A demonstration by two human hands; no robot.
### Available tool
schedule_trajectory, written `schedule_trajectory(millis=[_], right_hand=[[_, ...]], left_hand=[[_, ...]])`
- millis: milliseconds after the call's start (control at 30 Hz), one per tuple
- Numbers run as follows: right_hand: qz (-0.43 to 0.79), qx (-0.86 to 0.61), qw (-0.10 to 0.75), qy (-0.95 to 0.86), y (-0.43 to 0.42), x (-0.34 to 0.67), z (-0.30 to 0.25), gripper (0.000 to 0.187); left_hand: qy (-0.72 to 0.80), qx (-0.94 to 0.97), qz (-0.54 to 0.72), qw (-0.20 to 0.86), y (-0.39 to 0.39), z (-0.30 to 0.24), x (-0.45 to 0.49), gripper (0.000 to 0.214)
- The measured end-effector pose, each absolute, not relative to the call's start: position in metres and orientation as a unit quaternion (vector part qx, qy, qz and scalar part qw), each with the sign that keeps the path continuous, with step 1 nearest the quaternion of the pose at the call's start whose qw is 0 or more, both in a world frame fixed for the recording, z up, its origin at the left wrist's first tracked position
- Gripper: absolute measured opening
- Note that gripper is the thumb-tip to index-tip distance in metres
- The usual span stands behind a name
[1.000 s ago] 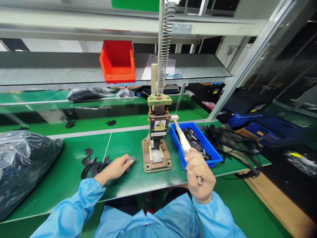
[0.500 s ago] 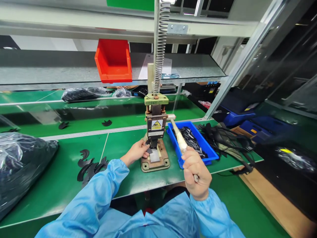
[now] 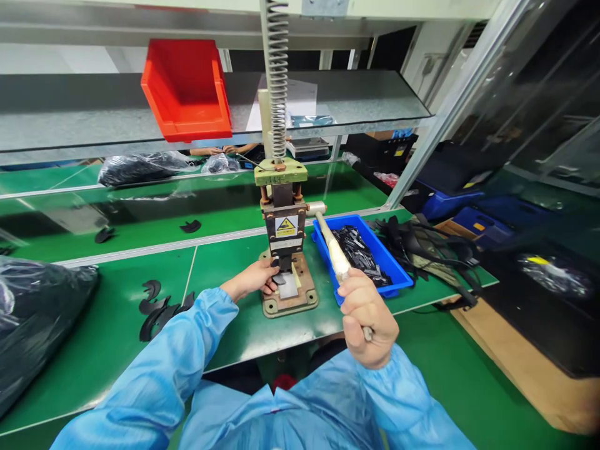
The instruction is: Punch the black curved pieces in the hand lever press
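Across the head view, the person's left hand [image 3: 255,279] has moved right and forward since a second ago, when it was over the green-topped table [image 3: 225,253], clear of the upright metal hand press [image 3: 282,215] with a tall coil spring. Now it pinches a thin, dark, flat piece [image 3: 280,279] between thumb and fingers; that piece lies just beyond the fingertips, over the left part of the shiny grey metal plate [image 3: 287,289] on the press base, close beneath the press head. This suggests the work has gone from bringing the piece over to seating it, though contact under the head is too small to tell.

Unchanged is the right hand [image 3: 369,319], wrapped around the pale, tape-bound lever handle [image 3: 334,251], which slants much as before. Just beyond that hand stands a blue plastic bin [image 3: 398,289] of narrow black pieces [image 3: 359,253]. Left of the left hand, loose curved black pieces [image 3: 154,315] lie on the table.
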State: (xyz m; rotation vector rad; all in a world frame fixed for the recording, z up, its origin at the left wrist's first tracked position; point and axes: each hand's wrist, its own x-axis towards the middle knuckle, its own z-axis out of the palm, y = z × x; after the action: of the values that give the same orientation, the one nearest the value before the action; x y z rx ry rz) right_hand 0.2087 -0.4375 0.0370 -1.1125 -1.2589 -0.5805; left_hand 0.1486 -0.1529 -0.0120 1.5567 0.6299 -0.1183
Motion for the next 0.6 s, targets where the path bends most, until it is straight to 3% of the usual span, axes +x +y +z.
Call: schedule_trajectory(millis=[367,600], right_hand=[[-0.262,-0.487,0.65,-0.522,-0.434,0.208,0.033,0.017],[-0.283,-0.51,0.649,-0.49,-0.434,0.21,0.028,0.024]], left_hand=[[0.336,0.73,-0.085,0.589,-0.159,0.001,0.156,0.022],[0.35,0.733,-0.006,0.582,-0.175,-0.009,0.166,0.027]])
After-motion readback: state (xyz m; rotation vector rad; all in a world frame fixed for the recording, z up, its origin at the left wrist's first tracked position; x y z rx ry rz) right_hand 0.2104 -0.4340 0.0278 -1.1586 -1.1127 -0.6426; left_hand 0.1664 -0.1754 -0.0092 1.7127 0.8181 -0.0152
